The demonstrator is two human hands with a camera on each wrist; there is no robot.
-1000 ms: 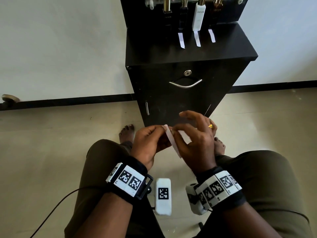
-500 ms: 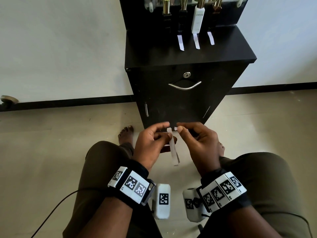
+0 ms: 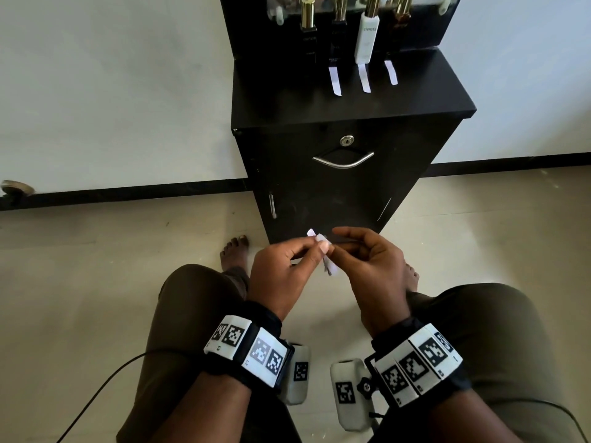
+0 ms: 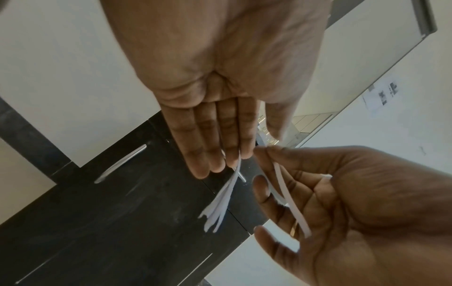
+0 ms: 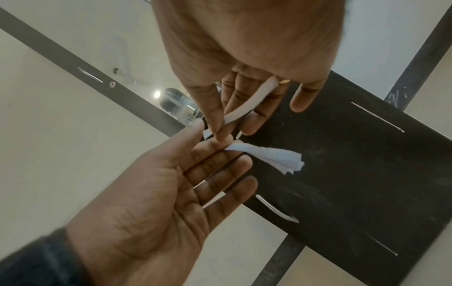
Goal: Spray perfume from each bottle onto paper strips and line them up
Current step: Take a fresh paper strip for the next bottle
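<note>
My left hand [image 3: 315,251] pinches a small bundle of white paper strips [image 4: 220,203] between thumb and fingers, over my lap in front of the cabinet. Close beside it, my right hand [image 3: 339,247] pinches a single paper strip [image 5: 249,104] between thumb and forefinger, its tail lying across the palm. On the black cabinet top [image 3: 287,103] stand a black bottle [image 3: 308,33], a second black bottle [image 3: 337,33], a white bottle [image 3: 367,36] and a dark brown bottle [image 3: 399,24]. Three strips lie before the last three: [image 3: 334,80], [image 3: 364,77], [image 3: 390,72].
The cabinet front has a metal handle [image 3: 343,161] and a lock just beyond my hands. I am seated, knees to either side, bare feet on the beige floor [image 3: 96,266]. A black cable [image 3: 96,391] runs off at the lower left. A white wall stands behind.
Both hands held the strips together a second ago. Since then the right fingers have drawn one strip apart from the bundle that stays in the left hand.
</note>
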